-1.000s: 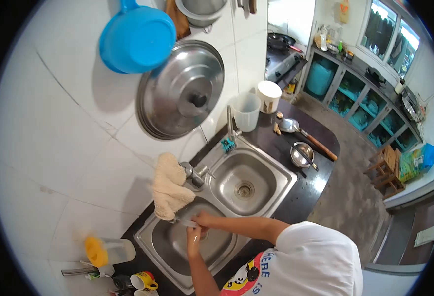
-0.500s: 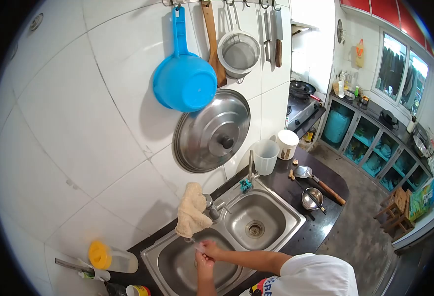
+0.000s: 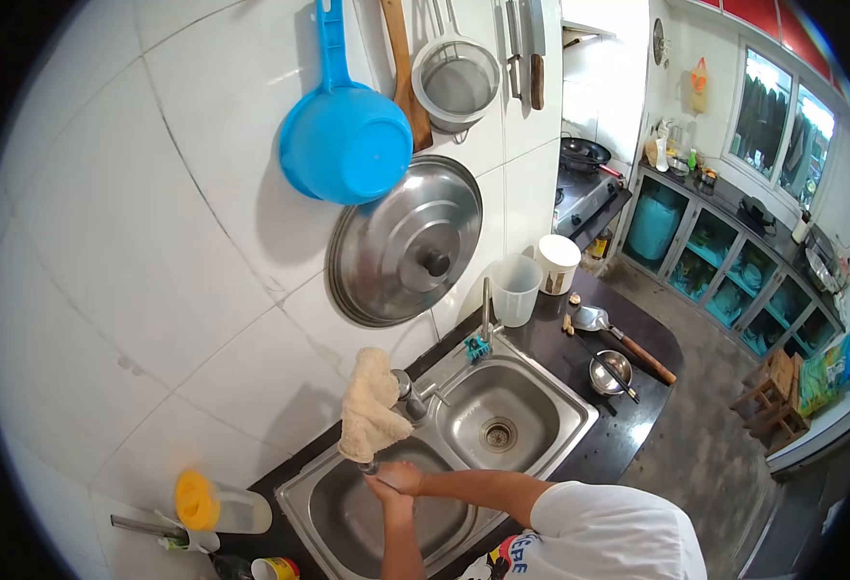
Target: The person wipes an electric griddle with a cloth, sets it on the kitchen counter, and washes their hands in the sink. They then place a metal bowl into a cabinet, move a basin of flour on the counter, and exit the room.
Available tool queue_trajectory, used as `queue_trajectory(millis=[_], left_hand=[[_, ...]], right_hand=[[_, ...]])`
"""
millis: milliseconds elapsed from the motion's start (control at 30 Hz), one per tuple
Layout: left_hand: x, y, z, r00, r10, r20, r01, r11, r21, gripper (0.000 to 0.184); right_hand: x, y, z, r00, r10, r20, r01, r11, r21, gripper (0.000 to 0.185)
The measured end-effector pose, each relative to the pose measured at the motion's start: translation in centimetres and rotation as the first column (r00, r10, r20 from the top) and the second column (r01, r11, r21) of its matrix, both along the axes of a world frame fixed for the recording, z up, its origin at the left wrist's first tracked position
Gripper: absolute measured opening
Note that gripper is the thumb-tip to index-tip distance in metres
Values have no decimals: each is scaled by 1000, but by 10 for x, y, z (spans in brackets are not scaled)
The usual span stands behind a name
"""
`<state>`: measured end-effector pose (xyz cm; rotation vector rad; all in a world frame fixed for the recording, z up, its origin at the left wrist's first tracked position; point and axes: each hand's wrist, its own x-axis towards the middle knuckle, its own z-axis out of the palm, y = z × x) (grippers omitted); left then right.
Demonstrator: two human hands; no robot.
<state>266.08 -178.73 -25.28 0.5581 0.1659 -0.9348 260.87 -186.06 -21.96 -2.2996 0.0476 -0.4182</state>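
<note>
My left hand (image 3: 386,491) and my right hand (image 3: 404,476) are close together over the left sink basin (image 3: 343,517), right below the faucet's spout tip (image 3: 369,468). They touch each other, and their fingers overlap and are too small to make out. Whether anything lies between them is hidden. A beige towel (image 3: 371,406) drapes over the spout just above my hands. Behind it stands the metal faucet body (image 3: 408,396).
The right basin (image 3: 483,411) adjoins. On the dark counter are a steel bowl (image 3: 610,372), a wooden-handled spatula (image 3: 642,358), a clear jug (image 3: 516,292) and a white tub (image 3: 558,263). A yellow-lidded container (image 3: 222,505) stands left. A pot lid (image 3: 407,242) and blue dipper (image 3: 347,145) hang on the wall.
My hands have shifted slightly up and left, closer to the spout tip, and the fingers have changed position against each other. The camera view has tilted a little downward.
</note>
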Motion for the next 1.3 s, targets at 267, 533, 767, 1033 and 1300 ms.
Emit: queue_trajectory(millis=[267,533,767,1033,1300], left_hand=[[-68,12,93,997,-68,-39,77,950,303,39],[-56,11,33,955,-243,-169,264,958,113,36],[-34,9,25,997,-78,22,73,984,162,18],[-27,6,38,983,-50,175,19,985,173,18],[34,3,18,981,187,44,-191,927,323,25]], right_hand=[[-32,4,-33,989,-52,-139,26,982,-185,33],[-57,22,-10,971,-232,61,219,961,170,23],[-32,35,-21,958,-239,-159,274,598,753,16],[-19,35,-24,976,-214,-30,-110,-611,784,14],[24,10,-70,961,97,258,-86,-783,616,18]])
